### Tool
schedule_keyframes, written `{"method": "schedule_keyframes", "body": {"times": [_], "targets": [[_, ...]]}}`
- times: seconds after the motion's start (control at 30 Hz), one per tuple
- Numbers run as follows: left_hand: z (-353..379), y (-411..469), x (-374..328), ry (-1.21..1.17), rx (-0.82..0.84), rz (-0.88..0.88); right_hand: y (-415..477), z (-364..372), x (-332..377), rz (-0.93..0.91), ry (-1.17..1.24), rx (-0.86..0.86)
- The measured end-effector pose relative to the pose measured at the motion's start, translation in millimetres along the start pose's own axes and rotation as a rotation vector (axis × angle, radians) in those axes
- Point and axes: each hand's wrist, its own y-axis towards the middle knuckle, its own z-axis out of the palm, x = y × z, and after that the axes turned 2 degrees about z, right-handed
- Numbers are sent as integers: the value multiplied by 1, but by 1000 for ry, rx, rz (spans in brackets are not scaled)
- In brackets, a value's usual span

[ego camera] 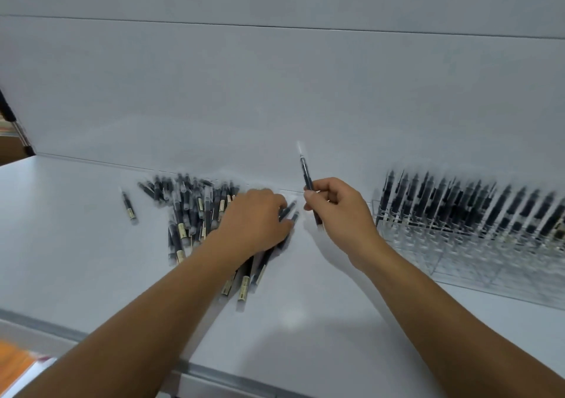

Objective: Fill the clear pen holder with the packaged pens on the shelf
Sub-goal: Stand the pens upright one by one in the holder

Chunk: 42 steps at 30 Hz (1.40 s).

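So right hand (339,211) is pinching a pen (306,173) near-upright, left hand (256,217) is curling round pens in the pile (189,211).

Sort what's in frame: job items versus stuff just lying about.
Job: pen pile; left hand on it; pen pinched in right hand; clear pen holder, partly filled; lone pen left of pile.
Lying about: orange item, bottom left; dark strip, left edge.
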Motion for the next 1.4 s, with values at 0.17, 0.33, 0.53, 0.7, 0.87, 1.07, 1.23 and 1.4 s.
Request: {"method": "schedule_keyframes", "body": {"times": [0.17, 0.33, 0.53, 0.7, 0.87, 1.07, 1.23, 1.4], "targets": [[-1, 28, -10, 59, 187, -122, -10, -5, -4, 66, 211, 22], [-12, 47, -16, -6, 418, -217, -9, -13, -2, 82, 382, 26], [-21, 57, -26, -50, 589, -284, -10, -18, -2, 58, 382, 48], [-24, 55, -27, -129, 602, -315, -11, -17, -1, 55, 403, 60], [-21, 50, -23, -236, 496, -337, -14, -18, 2, 38, 432, 67], [-30, 44, -22, -590, 287, -291, -8, -35, 16, -51, 377, 47], [-27, 34, -37, -778, 172, -141, -12, -79, 16, -169, 184, 30], [-25, 27, -65, -972, 73, -48, -17, -142, -2, -249, -44, -31]]}}
